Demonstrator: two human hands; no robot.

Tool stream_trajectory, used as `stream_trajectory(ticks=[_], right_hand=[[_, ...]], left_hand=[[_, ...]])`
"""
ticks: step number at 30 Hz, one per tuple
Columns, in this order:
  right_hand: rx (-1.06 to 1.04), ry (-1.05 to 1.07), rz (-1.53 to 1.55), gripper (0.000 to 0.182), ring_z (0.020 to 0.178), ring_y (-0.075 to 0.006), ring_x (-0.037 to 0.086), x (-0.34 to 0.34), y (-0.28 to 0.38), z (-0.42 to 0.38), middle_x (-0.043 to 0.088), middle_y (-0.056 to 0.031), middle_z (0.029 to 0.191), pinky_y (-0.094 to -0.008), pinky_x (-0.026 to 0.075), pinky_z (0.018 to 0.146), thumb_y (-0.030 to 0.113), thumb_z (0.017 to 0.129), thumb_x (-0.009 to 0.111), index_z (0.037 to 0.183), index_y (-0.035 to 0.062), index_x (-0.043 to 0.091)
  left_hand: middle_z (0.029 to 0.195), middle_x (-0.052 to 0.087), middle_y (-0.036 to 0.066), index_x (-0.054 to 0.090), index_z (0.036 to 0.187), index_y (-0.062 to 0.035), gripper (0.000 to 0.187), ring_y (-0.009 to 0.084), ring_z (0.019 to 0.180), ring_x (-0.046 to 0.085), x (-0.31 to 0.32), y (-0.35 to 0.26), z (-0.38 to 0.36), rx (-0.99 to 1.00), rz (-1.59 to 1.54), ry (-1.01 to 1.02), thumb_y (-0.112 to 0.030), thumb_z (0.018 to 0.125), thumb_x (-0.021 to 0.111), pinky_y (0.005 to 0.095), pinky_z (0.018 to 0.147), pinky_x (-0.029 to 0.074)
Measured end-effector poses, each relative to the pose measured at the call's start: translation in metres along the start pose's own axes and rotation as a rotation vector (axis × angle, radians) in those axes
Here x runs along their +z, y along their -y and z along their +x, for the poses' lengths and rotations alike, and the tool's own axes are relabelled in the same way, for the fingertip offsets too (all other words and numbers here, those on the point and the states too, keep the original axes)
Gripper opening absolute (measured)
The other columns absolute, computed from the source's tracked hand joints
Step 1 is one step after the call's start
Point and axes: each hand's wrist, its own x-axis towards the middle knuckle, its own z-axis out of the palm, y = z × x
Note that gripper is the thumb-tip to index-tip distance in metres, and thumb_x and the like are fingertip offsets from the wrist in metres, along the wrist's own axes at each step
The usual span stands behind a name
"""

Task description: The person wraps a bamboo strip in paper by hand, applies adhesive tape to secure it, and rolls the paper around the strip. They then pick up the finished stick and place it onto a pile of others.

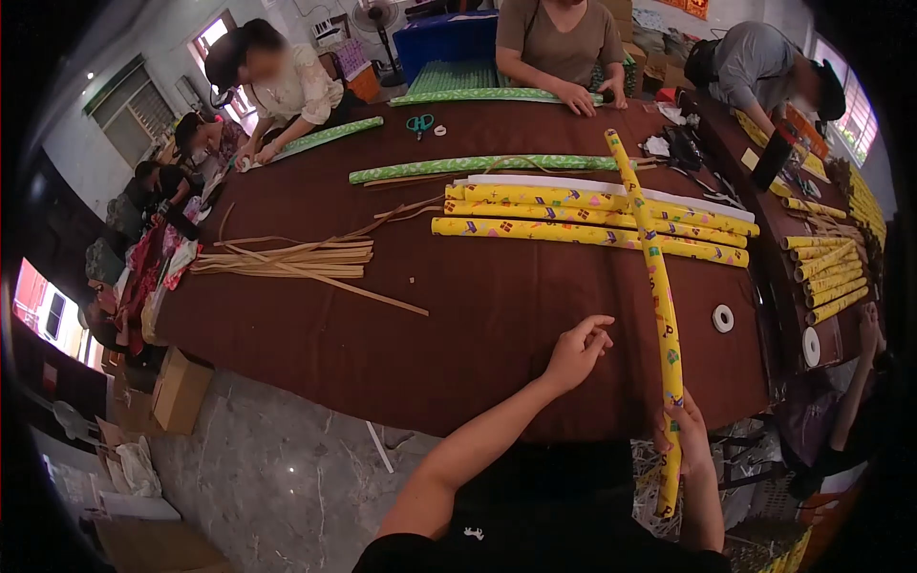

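My right hand [695, 441] is closed around the lower part of a long yellow wrapping paper roll [655, 277] with a colourful print. The roll slants away from me, its far end over several more yellow rolls [535, 228] lying side by side on the brown table cover [382, 353]. To the left of the held roll, my left hand [579, 353] is above the cover. Its fingers are partly bent, the index finger reaches out, and I see nothing in it. A roll of white tape [723, 318] lies to the right.
Green patterned rolls [478, 170] lie farther back. Brown strips [287, 260] are bunched at left. Teal scissors [419, 124] lie near the far edge. Co-workers [564, 43] stand around the table. Short yellow rolls [829, 277] are stacked on a table at right.
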Motion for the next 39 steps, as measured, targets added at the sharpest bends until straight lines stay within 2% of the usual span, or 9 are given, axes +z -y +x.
stream_trajectory(ticks=[14,17,20,22,25,29,34,37,39], right_hand=[[0.068,-0.081,-0.067,0.056,0.047,-0.0115,0.050,-0.036,-0.048,-0.078,0.054,-0.0046,0.072,-0.0246,0.042,0.040,0.000,0.092,0.058,0.142,0.0070,0.034],[0.141,-0.057,-0.048,0.059,0.053,-0.0114,0.052,-0.038,-0.053,-0.092,0.054,-0.0043,0.073,-0.0260,0.044,0.044,-0.003,0.091,0.058,0.143,0.0069,0.032],[0.153,-0.012,-0.016,0.059,0.047,-0.0125,0.049,-0.038,-0.062,-0.102,0.052,-0.0048,0.069,-0.0249,0.041,0.041,0.001,0.090,0.060,0.142,0.0084,0.033],[0.170,-0.014,-0.028,0.058,0.045,-0.0127,0.048,-0.036,-0.063,-0.103,0.052,-0.0047,0.068,-0.0244,0.039,0.039,0.002,0.089,0.060,0.140,0.0094,0.034],[0.152,-0.033,-0.096,0.057,0.048,-0.0123,0.051,-0.041,-0.066,-0.099,0.053,-0.0043,0.072,-0.0244,0.041,0.041,0.001,0.088,0.061,0.139,0.0093,0.036],[0.124,-0.035,-0.101,0.058,0.053,-0.0123,0.053,-0.038,-0.059,-0.097,0.054,-0.0043,0.076,-0.0254,0.045,0.044,-0.002,0.089,0.059,0.140,0.0073,0.034],[0.098,0.039,-0.218,0.057,0.053,-0.0126,0.054,-0.046,-0.071,-0.099,0.056,-0.0055,0.078,-0.0238,0.044,0.044,0.000,0.088,0.060,0.138,0.0072,0.034],[0.013,0.143,-0.416,0.063,0.074,-0.0141,0.061,-0.059,-0.086,-0.091,0.061,-0.0082,0.093,-0.0274,0.052,0.066,-0.002,0.089,0.065,0.144,0.0044,0.034],[-0.128,0.103,-0.549,0.049,0.078,-0.0117,0.058,-0.053,-0.091,-0.087,0.059,-0.0059,0.093,-0.0264,0.049,0.071,-0.002,0.087,0.063,0.132,0.0058,0.042]], left_hand=[[0.102,0.067,0.007,0.057,0.128,-0.0047,0.029,0.0117,0.086,0.062,-0.006,-0.005,-0.015,-0.044,-0.066,0.074,-0.016,0.103,0.049,0.0277,0.079,0.052],[0.115,0.064,0.010,0.049,0.138,-0.0065,0.037,0.0147,0.097,0.061,0.000,-0.014,-0.014,-0.140,-0.077,0.122,-0.024,0.105,0.046,0.0305,0.086,0.051],[0.132,0.054,0.014,0.026,0.153,-0.0110,0.055,0.0206,0.111,0.058,0.015,-0.044,-0.027,-0.094,-0.217,0.177,-0.033,0.106,0.044,0.0360,0.095,0.049],[0.142,0.044,0.015,0.002,0.157,-0.0149,0.071,0.0264,0.118,0.056,0.025,-0.066,-0.033,-0.216,-0.554,0.118,-0.038,0.105,0.044,0.0419,0.101,0.047],[0.142,0.044,0.013,-0.003,0.156,-0.0165,0.074,0.0279,0.117,0.056,0.044,-0.077,-0.036,-0.271,-0.603,-0.102,-0.039,0.104,0.044,0.0446,0.102,0.047],[0.139,0.048,0.010,-0.001,0.156,-0.0180,0.076,0.0254,0.120,0.055,0.063,-0.061,-0.039,-0.338,-0.589,0.040,-0.032,0.103,0.051,0.0427,0.101,0.048],[0.118,0.057,0.009,0.018,0.150,-0.0128,0.061,0.0203,0.096,0.064,0.079,-0.086,-0.047,-0.314,-0.608,0.085,-0.020,0.102,0.054,0.0371,0.089,0.053],[0.102,0.057,0.009,0.027,0.142,-0.0105,0.049,0.0190,0.085,0.064,0.083,-0.089,-0.050,-0.228,-0.660,0.054,-0.014,0.101,0.054,0.0354,0.080,0.055],[0.100,0.056,0.007,0.026,0.143,-0.0109,0.050,0.0176,0.083,0.063,0.084,-0.099,-0.054,-0.148,-0.626,0.068,-0.013,0.101,0.054,0.0341,0.079,0.054]])
